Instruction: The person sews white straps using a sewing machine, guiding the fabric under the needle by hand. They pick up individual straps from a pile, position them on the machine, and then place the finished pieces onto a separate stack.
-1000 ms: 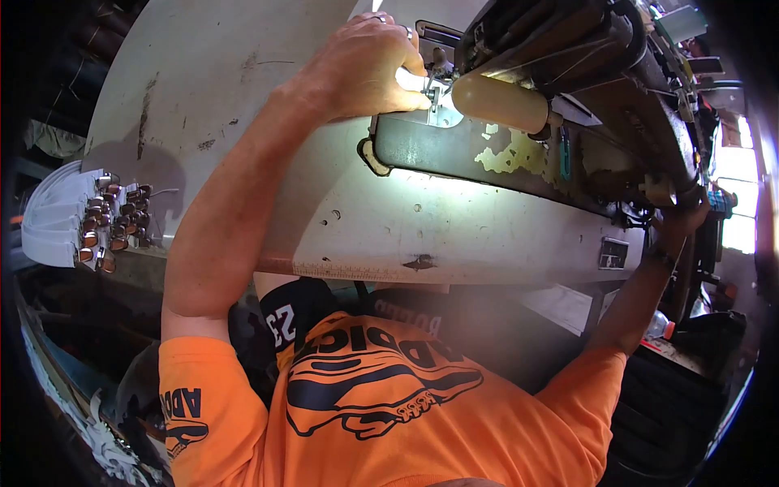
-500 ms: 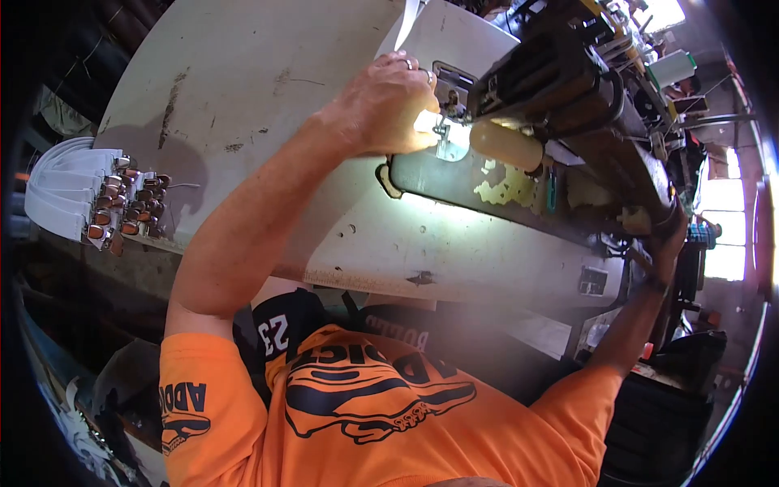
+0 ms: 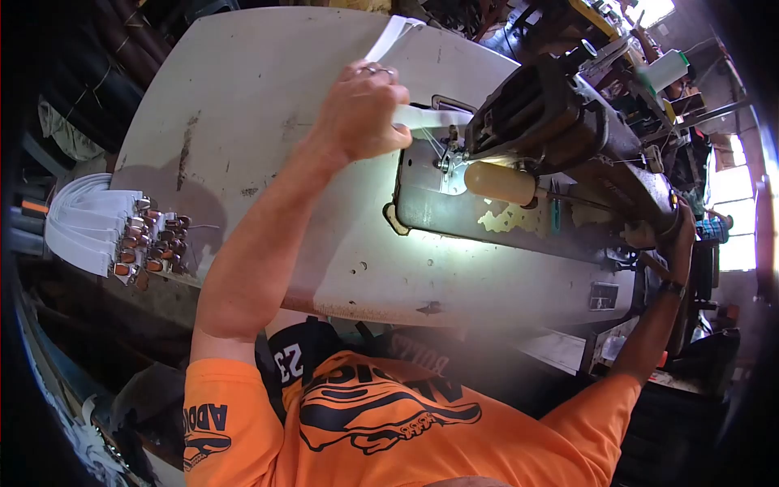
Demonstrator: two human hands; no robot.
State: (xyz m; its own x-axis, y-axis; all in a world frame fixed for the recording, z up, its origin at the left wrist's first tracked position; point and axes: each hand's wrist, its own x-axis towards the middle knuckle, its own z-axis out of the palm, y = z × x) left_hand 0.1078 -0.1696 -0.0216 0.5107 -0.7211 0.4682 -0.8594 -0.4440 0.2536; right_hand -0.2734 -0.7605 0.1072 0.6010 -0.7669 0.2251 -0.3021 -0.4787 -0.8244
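Observation:
My left hand [image 3: 363,114] is closed round a white strap [image 3: 432,118], beside the sewing machine [image 3: 560,122]. One end of the strap points at the needle area, and another part sticks out beyond my knuckles. Thin threads stretch between the strap and the presser foot [image 3: 445,163], which a lamp lights up. At the machine's far right end, my right hand [image 3: 684,230] is wrapped round the handwheel [image 3: 670,217], its fingers partly hidden. A rounded tan piece [image 3: 499,184] sits by the machine head.
A bundle of white straps with metal buckles [image 3: 150,243] hangs at the left edge of the worn white table [image 3: 260,81]. A teal tool [image 3: 555,213] lies on the machine bed. A thread cone [image 3: 664,71] stands at the back right.
My left hand has drawn the strap leftward, away from the needle, and threads now trail from it. My right hand stays at the handwheel. The camera view has shifted slightly.

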